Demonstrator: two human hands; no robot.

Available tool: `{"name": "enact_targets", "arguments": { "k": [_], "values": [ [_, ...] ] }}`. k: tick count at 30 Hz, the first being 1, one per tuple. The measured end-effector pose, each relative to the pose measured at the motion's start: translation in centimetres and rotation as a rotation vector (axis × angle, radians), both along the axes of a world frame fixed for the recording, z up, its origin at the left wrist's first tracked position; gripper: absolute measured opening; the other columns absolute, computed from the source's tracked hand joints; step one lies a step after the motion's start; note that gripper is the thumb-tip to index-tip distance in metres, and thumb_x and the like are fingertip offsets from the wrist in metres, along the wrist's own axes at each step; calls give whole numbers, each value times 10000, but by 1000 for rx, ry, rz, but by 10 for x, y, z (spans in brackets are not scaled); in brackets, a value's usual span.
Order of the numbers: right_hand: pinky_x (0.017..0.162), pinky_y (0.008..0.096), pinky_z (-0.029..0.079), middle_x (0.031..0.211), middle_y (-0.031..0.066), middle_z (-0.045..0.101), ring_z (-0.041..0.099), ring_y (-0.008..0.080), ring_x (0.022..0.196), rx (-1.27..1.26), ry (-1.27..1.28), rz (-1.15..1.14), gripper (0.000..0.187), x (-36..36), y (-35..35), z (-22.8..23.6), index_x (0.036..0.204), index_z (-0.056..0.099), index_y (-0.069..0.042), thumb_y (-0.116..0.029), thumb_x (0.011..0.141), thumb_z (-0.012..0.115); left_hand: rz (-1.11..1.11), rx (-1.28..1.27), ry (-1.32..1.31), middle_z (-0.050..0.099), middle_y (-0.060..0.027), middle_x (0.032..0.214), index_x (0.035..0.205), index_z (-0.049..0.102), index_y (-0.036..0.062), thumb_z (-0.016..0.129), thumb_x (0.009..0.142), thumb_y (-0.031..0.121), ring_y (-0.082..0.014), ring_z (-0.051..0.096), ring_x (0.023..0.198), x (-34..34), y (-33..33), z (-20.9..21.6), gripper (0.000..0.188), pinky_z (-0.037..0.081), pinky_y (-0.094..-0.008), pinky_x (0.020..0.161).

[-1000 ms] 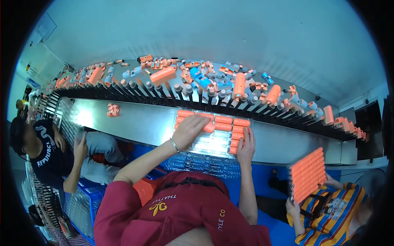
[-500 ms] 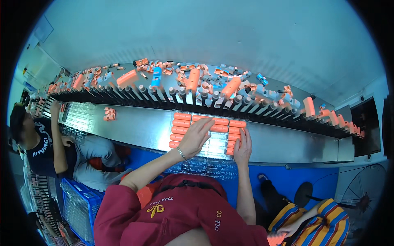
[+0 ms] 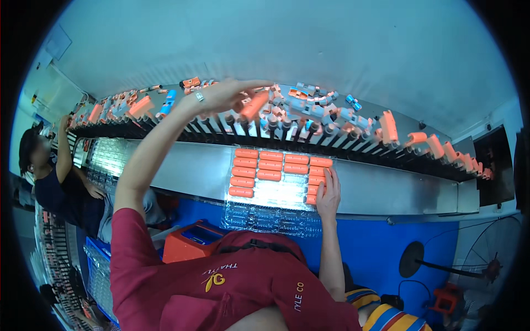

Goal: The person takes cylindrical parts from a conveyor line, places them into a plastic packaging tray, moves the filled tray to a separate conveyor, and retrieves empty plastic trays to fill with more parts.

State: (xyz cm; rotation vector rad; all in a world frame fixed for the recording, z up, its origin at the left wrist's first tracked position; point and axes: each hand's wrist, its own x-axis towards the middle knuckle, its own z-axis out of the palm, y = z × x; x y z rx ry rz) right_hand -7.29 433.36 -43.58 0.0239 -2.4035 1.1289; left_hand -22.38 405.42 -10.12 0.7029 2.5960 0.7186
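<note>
Both need gentleness: left hand (image 3: 225, 95) at an orange piece (image 3: 255, 105), fingers too blurred to judge; right hand (image 3: 328, 197), fingers apart, best steadying the tray (image 3: 280, 192).

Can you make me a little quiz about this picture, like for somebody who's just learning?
1. Counting: in the clear tray, how many orange pieces lie in the column third from the left?

2. True or false: the right hand is at the tray's leftmost column.

3. Pick one. The left hand is up by:
A) the row of black pegs
B) the blue floor
C) the fan

Key:
1. Two.
2. False: the right hand is at the rightmost column.
3. A.
</note>
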Motion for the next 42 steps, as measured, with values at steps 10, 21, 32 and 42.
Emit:
{"name": "enact_targets", "arguments": {
  "k": [10,21,32,42],
  "values": [
    [1088,450,424,1481,163,472,495,375,1316,13,-13,22,452,-1,77,-14,1397,545,-58,-85,945,536,-200,-470,431,694,-90,1104,1218,636,111,744,787,67,-332,631,1089,1,12,-18,446,497,-442,941],
    [1095,440,416,1458,192,488,492,387,1327,2,-9,32,423,-6,158,-23,1375,560,-36,-94,959,510,132,53,1004,675,-156,1169,1202,639,45,672,800,-12,-357,646,1076,138,105,-182,407,526,-430,932],
    [1095,446,418,1495,162,458,479,372,1338,10,-33,29,458,-3,243,-35,1415,529,-64,-99,958,526,117,-188,687,435,-92,1469,1474,471,223,670,866,127,-356,409,1327,166,259,-280,647,354,-500,1090],
    [1083,454,421,1473,184,471,486,390,1323,5,-21,42,438,-2,321,-39,1385,543,-37,-94,952,521,-50,54,830,502,-159,1410,1367,542,98,547,802,-165,-354,416,1386,35,326,-91,623,407,-422,1121]
  ]
}}
